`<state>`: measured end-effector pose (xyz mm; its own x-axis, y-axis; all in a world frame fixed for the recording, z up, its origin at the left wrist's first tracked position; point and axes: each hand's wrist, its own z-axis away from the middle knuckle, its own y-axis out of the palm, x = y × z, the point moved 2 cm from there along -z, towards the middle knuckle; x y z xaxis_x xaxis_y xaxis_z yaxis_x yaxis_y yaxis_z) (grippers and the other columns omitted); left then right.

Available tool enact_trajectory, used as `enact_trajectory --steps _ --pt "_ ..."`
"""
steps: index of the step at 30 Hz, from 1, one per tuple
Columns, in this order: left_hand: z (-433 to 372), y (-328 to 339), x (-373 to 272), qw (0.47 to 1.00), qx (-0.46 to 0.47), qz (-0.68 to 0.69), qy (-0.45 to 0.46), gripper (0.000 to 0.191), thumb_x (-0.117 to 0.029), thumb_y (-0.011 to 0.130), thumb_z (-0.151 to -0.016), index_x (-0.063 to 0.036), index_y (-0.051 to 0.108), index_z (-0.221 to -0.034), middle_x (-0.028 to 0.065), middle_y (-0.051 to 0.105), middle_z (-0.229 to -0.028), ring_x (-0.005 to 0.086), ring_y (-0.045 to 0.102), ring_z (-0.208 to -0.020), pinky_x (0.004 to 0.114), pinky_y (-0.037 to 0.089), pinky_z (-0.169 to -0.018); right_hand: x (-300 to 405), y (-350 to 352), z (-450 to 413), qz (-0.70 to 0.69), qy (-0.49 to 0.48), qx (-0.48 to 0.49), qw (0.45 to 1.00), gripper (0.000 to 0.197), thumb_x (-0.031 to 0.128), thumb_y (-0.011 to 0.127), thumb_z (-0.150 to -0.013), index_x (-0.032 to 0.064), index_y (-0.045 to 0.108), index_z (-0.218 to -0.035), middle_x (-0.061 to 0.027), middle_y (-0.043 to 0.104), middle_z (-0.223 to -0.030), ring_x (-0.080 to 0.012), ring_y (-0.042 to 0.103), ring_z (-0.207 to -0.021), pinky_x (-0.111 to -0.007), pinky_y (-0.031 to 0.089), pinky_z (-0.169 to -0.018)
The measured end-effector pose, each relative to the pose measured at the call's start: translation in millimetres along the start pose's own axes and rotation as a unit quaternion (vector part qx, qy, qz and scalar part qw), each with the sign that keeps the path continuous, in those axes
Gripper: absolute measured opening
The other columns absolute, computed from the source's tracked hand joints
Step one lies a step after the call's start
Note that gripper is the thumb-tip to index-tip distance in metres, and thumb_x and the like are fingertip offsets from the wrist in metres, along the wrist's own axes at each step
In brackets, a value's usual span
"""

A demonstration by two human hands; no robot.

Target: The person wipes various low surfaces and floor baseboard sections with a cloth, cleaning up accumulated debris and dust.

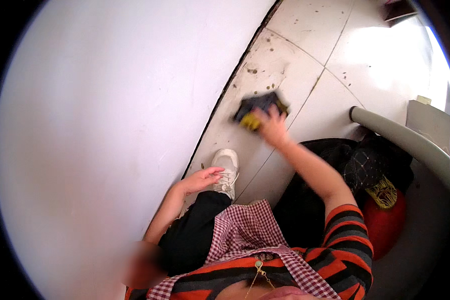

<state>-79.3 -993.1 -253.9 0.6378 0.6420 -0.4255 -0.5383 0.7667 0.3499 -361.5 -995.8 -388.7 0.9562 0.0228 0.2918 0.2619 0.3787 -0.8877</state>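
My right hand [273, 128] is on a dark blue and yellow cloth [260, 103], which lies bunched against the pale floor tiles [307, 93]. Both the hand and the cloth are blurred. Dark specks and smears [252, 70] dot the tiles just beyond the cloth. Nothing is in my left hand [203, 179]; its fingers are loosely apart above the laces of a white shoe [227, 165], beside the wall.
A smooth white wall [108, 112] runs along the left, with a dark gap at its foot. On the right are a grey curved tube [397, 127], dark fabric [322, 150] and a red rounded object [384, 221]. A grey box-like object [427, 122] stands behind the tube.
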Motion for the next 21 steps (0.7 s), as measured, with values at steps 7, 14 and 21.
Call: enact_trajectory --steps 7,14,21 --pt "-9 13 5 0.999 0.029 0.0 -0.016 0.046 -0.028 0.046 -0.097 -0.0099 0.037 -0.138 0.0095 0.05 -0.126 0.0139 0.049 -0.106 0.028 0.04 -0.094 -181 -112 -96 -0.027 0.205 -0.168 0.964 0.052 0.005 0.05 -0.075 0.0213 0.056 -0.124 -0.0095 0.041 -0.137 -0.044 0.047 -0.104 -0.043 0.043 -0.089" --pt "-2 10 -2 0.997 0.033 0.041 -0.051 0.049 -0.033 0.045 -0.096 -0.0108 0.035 -0.138 0.0072 0.049 -0.127 0.0145 0.049 -0.108 0.03 0.041 -0.093 91 -6 46 -0.143 -0.1 0.021 0.985 0.033 0.018 0.056 -0.08 0.0108 0.065 -0.111 -0.0061 0.028 -0.144 -0.0448 0.039 -0.114 -0.054 0.049 -0.075" --pt "2 9 10 0.997 0.003 0.021 -0.069 0.046 -0.031 0.045 -0.097 -0.0113 0.036 -0.138 0.0075 0.049 -0.128 0.016 0.05 -0.108 0.031 0.041 -0.094 -6 -44 -75 0.017 0.128 -0.052 0.99 0.033 0.015 0.052 -0.083 0.0116 0.059 -0.115 -0.0092 0.031 -0.14 -0.0432 0.042 -0.11 -0.043 0.053 -0.073"
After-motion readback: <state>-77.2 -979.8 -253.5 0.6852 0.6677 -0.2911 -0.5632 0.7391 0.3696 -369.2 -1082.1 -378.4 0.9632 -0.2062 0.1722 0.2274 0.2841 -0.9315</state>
